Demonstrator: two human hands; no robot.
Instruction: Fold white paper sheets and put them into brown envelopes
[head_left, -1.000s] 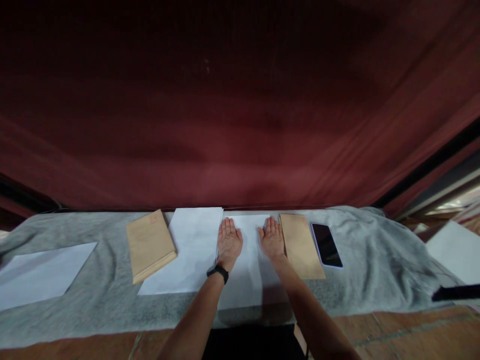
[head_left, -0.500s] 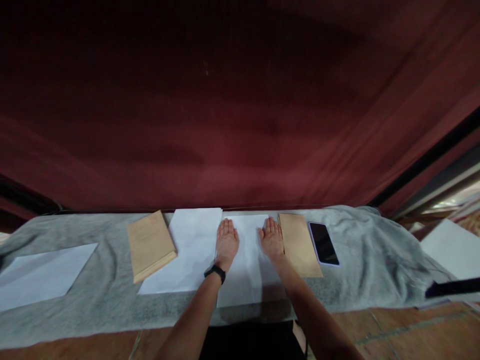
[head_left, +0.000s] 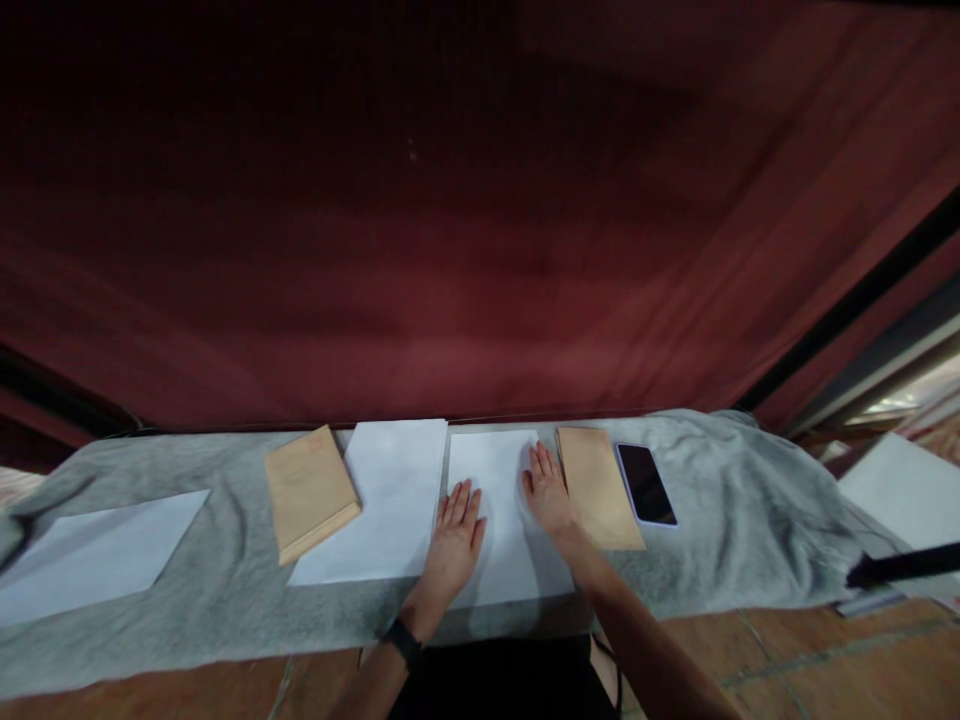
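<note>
In front of me a white sheet of paper (head_left: 499, 540) lies on the grey cloth. My left hand (head_left: 455, 535), with a dark band on the wrist, rests palm down over its left edge, fingers stretched out. Flat near the sheet's upper right edge is my right hand (head_left: 547, 490), its fingers extended too. Neither hand grips anything. Left of the sheet lies a stack of white paper (head_left: 397, 500), partly under a stack of brown envelopes (head_left: 311, 490). Just right of my right hand is another brown envelope stack (head_left: 600, 490).
A phone (head_left: 647, 485) lies right of the envelopes. Another white sheet (head_left: 112, 550) is at the far left of the grey cloth (head_left: 720, 510). A dark red fabric wall (head_left: 480, 300) rises behind. A dark bar (head_left: 907, 565) and white sheets (head_left: 900, 490) are at the right.
My left hand has slid down toward me along the sheet's left side. My right hand has shifted slightly and turned a little; it stays on the sheet's right side.
</note>
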